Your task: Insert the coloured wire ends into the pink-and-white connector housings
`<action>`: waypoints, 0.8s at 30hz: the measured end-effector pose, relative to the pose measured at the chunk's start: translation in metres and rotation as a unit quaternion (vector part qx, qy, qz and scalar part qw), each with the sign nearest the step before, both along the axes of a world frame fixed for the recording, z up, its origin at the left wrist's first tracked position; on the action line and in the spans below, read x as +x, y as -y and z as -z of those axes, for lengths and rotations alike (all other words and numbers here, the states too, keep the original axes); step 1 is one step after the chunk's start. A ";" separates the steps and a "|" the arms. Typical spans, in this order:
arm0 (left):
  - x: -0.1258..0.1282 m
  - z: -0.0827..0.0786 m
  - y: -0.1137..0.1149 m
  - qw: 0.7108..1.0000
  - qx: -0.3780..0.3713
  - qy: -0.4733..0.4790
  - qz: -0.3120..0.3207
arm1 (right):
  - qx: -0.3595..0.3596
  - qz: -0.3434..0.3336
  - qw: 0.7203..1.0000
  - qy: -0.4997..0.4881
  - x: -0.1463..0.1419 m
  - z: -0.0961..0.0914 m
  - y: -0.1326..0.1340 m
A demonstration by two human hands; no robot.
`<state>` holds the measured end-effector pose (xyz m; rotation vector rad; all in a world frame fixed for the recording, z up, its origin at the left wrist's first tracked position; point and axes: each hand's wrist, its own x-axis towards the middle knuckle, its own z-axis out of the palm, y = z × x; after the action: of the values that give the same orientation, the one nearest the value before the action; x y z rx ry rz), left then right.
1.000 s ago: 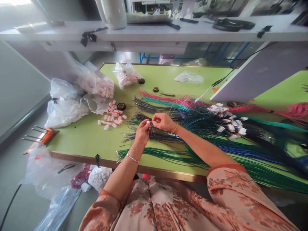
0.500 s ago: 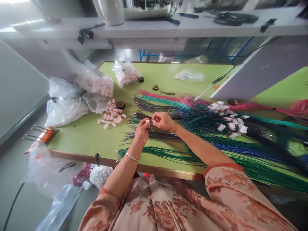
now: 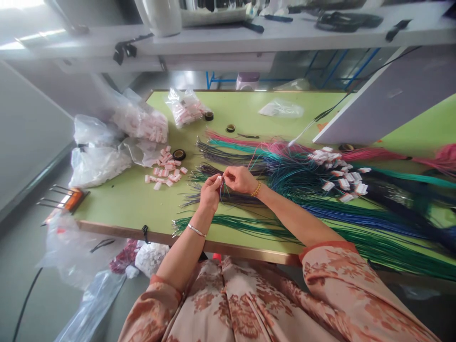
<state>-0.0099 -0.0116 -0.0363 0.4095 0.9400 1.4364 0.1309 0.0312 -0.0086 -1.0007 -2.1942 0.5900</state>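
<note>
Currently, L hand (image 3: 211, 192) fingers pinch connector hsg. (image 3: 220, 178), apparently part-wired, right of lg. tape roll (image 3: 178, 158); R hand (image 3: 240, 179) fingers at it, grip unclear. Wired connectors (image 3: 344, 184) piled farther right; loose hsgs. (image 3: 162, 173) beside roll look unwired.

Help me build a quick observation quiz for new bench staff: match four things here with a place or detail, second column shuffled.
Column 1
1. Left hand
2. Right hand
3. Loose white-and-pink pieces
4. Nearest green wires

Column 2
A. Beside a black tape roll
B. Gold-coloured bracelet at the wrist
C. Along the table's near edge
D. Silver-coloured bangle on the forearm

Pairs: 1-D, 2-B, 3-A, 4-C
</note>
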 end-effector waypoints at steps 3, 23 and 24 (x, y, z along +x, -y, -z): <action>0.000 0.002 0.000 1.000 -0.001 -0.001 -0.001 | 0.013 0.012 0.999 0.028 -0.002 0.001 0.001; -0.002 -0.013 0.003 0.997 -0.043 0.071 0.008 | -0.014 0.098 0.988 -0.119 0.034 -0.022 0.007; -0.002 -0.014 0.004 0.996 -0.045 0.076 0.009 | 0.001 0.128 0.979 -0.156 0.048 -0.025 0.001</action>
<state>-0.0119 -0.0158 -0.0227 0.2386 0.8709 1.3827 0.1790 0.0305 0.0164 -1.0883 -1.7594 0.5789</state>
